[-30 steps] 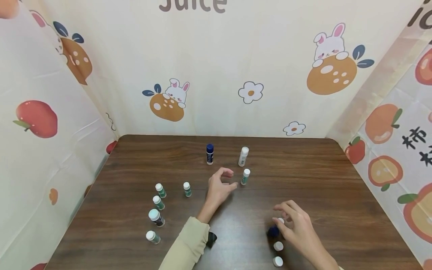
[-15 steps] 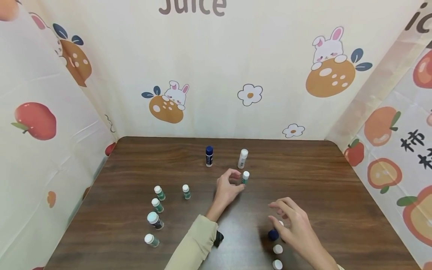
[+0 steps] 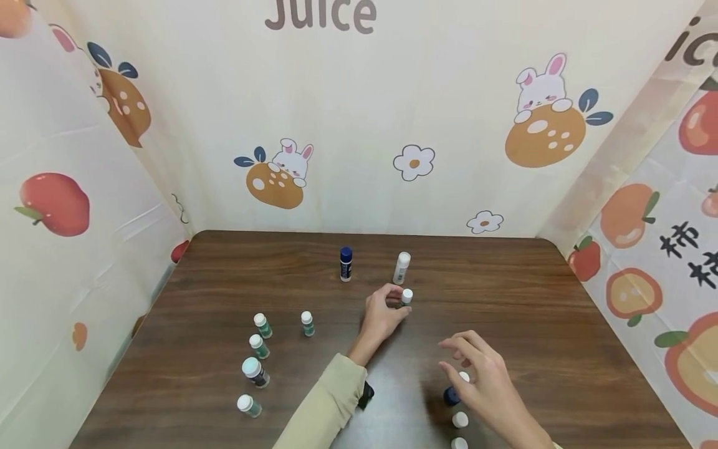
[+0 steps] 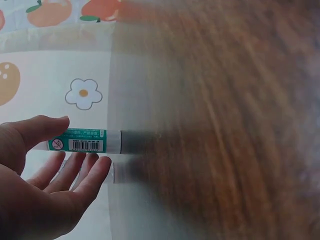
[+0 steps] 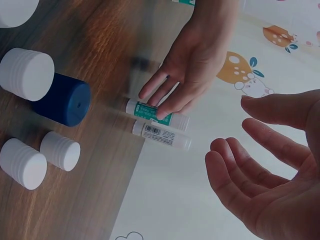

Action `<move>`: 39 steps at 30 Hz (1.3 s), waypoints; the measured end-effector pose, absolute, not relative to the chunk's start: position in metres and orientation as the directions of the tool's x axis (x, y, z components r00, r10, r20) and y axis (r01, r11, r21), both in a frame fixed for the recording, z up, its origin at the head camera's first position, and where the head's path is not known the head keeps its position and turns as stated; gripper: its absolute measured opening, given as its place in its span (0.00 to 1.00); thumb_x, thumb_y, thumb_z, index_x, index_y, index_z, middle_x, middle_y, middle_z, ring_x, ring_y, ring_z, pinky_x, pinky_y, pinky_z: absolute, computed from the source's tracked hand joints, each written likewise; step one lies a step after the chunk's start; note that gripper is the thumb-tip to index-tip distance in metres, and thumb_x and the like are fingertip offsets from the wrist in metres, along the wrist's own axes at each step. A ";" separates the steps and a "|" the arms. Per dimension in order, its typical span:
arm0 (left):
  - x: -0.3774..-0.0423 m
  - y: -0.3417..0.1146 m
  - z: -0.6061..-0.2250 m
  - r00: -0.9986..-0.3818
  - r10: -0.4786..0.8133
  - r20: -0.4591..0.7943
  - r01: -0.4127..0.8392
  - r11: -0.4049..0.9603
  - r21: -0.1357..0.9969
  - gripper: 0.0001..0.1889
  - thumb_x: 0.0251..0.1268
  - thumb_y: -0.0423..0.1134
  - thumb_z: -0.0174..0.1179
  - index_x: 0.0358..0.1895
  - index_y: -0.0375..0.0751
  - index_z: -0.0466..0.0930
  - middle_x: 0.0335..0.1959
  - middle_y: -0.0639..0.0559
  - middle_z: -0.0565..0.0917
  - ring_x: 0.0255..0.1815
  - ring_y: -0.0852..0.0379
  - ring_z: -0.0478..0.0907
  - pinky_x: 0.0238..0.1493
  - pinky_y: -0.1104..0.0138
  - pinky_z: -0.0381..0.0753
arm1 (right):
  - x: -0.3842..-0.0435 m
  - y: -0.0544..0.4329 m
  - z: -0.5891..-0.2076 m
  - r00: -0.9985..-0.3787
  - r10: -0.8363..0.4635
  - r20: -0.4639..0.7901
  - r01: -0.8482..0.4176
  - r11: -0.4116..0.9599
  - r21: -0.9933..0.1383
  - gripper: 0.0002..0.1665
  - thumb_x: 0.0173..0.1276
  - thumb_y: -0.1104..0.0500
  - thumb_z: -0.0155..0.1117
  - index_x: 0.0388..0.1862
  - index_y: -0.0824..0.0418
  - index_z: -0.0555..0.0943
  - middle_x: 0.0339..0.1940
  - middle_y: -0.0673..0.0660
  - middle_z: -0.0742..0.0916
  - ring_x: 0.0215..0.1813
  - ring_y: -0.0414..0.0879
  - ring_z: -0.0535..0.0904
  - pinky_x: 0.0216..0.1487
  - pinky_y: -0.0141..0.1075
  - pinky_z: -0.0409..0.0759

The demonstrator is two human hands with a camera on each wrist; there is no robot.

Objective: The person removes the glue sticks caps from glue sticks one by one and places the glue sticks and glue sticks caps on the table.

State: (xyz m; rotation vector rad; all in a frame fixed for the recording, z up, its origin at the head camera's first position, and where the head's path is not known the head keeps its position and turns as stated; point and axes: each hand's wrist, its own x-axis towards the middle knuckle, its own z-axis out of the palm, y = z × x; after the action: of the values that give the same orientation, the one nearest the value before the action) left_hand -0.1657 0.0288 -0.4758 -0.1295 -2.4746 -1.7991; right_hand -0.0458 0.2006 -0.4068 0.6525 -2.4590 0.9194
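My left hand [image 3: 382, 317] reaches to the back right, its thumb and fingers curved round an upright green-labelled glue stick [image 4: 87, 141] with a white cap. The left wrist view shows the thumb along one side and the fingertips right at the other. Just behind it stands a white glue stick [image 3: 401, 268]. My right hand [image 3: 487, 377] hovers above the front right of the table, thumb and fingers apart and loosely bent, holding nothing. Beside and under it are a dark blue cap [image 5: 70, 100] and several white caps [image 5: 60, 151], one partly hidden by the hand.
A blue-capped glue stick [image 3: 345, 265] stands at the back middle of the brown wooden table [image 3: 252, 262]. Several white-capped sticks stand left, including a wider one [image 3: 255, 372] and a green one [image 3: 307, 324] nearer the middle. Printed curtains [image 3: 359, 112] border the table.
My left hand has moved right to the green glue stick, and its fingers now surround it. The right hand has shifted slightly left, still holding nothing.
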 end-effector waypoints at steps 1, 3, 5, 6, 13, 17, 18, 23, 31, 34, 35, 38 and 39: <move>-0.166 0.029 -0.476 -0.993 0.026 0.117 0.119 0.314 0.942 0.16 0.45 0.29 0.71 0.40 0.38 0.81 0.37 0.50 0.85 0.40 0.53 0.82 0.43 0.63 0.81 | -0.046 0.200 -0.407 -0.797 -0.273 0.539 -0.560 0.668 -0.490 0.23 0.42 0.71 0.76 0.38 0.54 0.82 0.37 0.45 0.79 0.31 0.39 0.75 0.30 0.23 0.76; -0.167 0.029 -0.477 -0.992 0.033 0.120 0.124 0.332 0.935 0.15 0.46 0.30 0.72 0.40 0.38 0.81 0.36 0.50 0.84 0.39 0.54 0.82 0.43 0.64 0.81 | -0.046 0.200 -0.408 -0.802 -0.269 0.533 -0.554 0.668 -0.496 0.23 0.42 0.71 0.76 0.38 0.54 0.82 0.37 0.46 0.80 0.31 0.39 0.75 0.29 0.24 0.77; -0.167 0.028 -0.478 -0.991 0.041 0.128 0.134 0.349 0.927 0.14 0.46 0.31 0.72 0.39 0.38 0.81 0.35 0.50 0.84 0.37 0.54 0.82 0.41 0.65 0.81 | -0.046 0.200 -0.408 -0.807 -0.268 0.527 -0.549 0.671 -0.499 0.23 0.43 0.71 0.76 0.38 0.54 0.82 0.37 0.46 0.80 0.31 0.39 0.75 0.29 0.26 0.78; -0.168 0.028 -0.479 -0.991 0.044 0.126 0.133 0.352 0.926 0.14 0.47 0.31 0.72 0.38 0.38 0.81 0.35 0.50 0.84 0.37 0.55 0.81 0.40 0.65 0.81 | -0.046 0.200 -0.408 -0.809 -0.267 0.524 -0.546 0.672 -0.500 0.23 0.43 0.71 0.76 0.38 0.54 0.82 0.37 0.46 0.80 0.32 0.39 0.75 0.28 0.27 0.78; -0.163 0.025 -0.480 -0.990 0.046 0.136 0.144 0.305 0.942 0.13 0.47 0.31 0.71 0.37 0.38 0.81 0.35 0.49 0.84 0.38 0.49 0.82 0.43 0.59 0.81 | -0.046 0.202 -0.406 -0.809 -0.265 0.525 -0.543 0.681 -0.492 0.24 0.43 0.71 0.76 0.38 0.53 0.82 0.37 0.46 0.80 0.31 0.38 0.75 0.28 0.26 0.78; -0.159 0.021 -0.476 -0.984 0.050 0.173 0.180 0.272 0.945 0.12 0.47 0.31 0.71 0.37 0.39 0.81 0.34 0.49 0.84 0.38 0.46 0.82 0.43 0.55 0.81 | -0.047 0.204 -0.404 -0.807 -0.250 0.535 -0.537 0.689 -0.487 0.25 0.42 0.72 0.76 0.38 0.52 0.81 0.37 0.45 0.80 0.31 0.37 0.74 0.29 0.24 0.77; -0.158 0.020 -0.475 -0.982 0.050 0.181 0.188 0.267 0.945 0.12 0.47 0.31 0.71 0.36 0.39 0.81 0.34 0.49 0.84 0.38 0.46 0.82 0.43 0.54 0.81 | -0.048 0.204 -0.403 -0.805 -0.249 0.539 -0.538 0.689 -0.486 0.25 0.42 0.73 0.76 0.38 0.52 0.81 0.37 0.45 0.80 0.31 0.38 0.74 0.29 0.24 0.76; -0.151 0.014 -0.469 -0.980 0.042 0.196 0.200 0.246 0.948 0.11 0.46 0.31 0.71 0.35 0.41 0.82 0.33 0.48 0.84 0.37 0.47 0.81 0.42 0.53 0.80 | -0.051 0.205 -0.401 -0.782 -0.251 0.570 -0.562 0.679 -0.473 0.26 0.42 0.72 0.76 0.39 0.52 0.82 0.38 0.47 0.80 0.32 0.39 0.75 0.31 0.22 0.75; -0.140 0.008 -0.460 -0.977 0.051 0.206 0.212 0.252 0.944 0.11 0.45 0.31 0.71 0.35 0.43 0.83 0.32 0.52 0.85 0.36 0.53 0.81 0.36 0.63 0.82 | -0.057 0.202 -0.396 -0.760 -0.245 0.602 -0.585 0.661 -0.470 0.26 0.42 0.73 0.76 0.40 0.55 0.82 0.39 0.48 0.80 0.32 0.39 0.75 0.31 0.22 0.76; -0.134 0.006 -0.455 -0.980 0.062 0.191 0.200 0.249 0.948 0.11 0.45 0.31 0.70 0.35 0.44 0.83 0.32 0.55 0.84 0.37 0.55 0.81 0.34 0.69 0.82 | -0.060 0.200 -0.394 -0.752 -0.246 0.612 -0.593 0.658 -0.464 0.25 0.42 0.73 0.75 0.41 0.55 0.82 0.39 0.48 0.81 0.32 0.39 0.75 0.31 0.22 0.76; -0.132 0.006 -0.453 -0.980 0.066 0.190 0.200 0.244 0.949 0.11 0.46 0.31 0.70 0.35 0.44 0.83 0.32 0.55 0.84 0.37 0.55 0.81 0.33 0.70 0.82 | -0.060 0.199 -0.393 -0.748 -0.248 0.616 -0.598 0.656 -0.462 0.25 0.42 0.72 0.75 0.41 0.56 0.82 0.39 0.48 0.81 0.32 0.39 0.75 0.31 0.22 0.76; -0.125 0.005 -0.448 -0.980 0.082 0.179 0.194 0.237 0.952 0.12 0.47 0.31 0.70 0.37 0.44 0.83 0.33 0.54 0.84 0.35 0.54 0.81 0.31 0.71 0.80 | -0.063 0.197 -0.391 -0.747 -0.255 0.614 -0.604 0.646 -0.467 0.25 0.43 0.72 0.75 0.42 0.56 0.82 0.40 0.49 0.81 0.32 0.39 0.75 0.32 0.22 0.76; -0.123 0.004 -0.446 -0.980 0.086 0.177 0.193 0.236 0.952 0.12 0.47 0.31 0.69 0.37 0.44 0.82 0.33 0.54 0.84 0.34 0.53 0.81 0.31 0.72 0.80 | -0.064 0.197 -0.391 -0.744 -0.259 0.616 -0.609 0.642 -0.466 0.25 0.43 0.72 0.76 0.42 0.56 0.82 0.40 0.49 0.81 0.32 0.39 0.76 0.32 0.22 0.76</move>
State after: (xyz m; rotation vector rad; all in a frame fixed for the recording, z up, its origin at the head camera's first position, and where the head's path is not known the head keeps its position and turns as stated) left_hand -0.1227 0.0043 -0.4464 -0.2712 -2.4001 -1.8696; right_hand -0.0636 0.1967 -0.3909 0.6772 -2.3585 0.9273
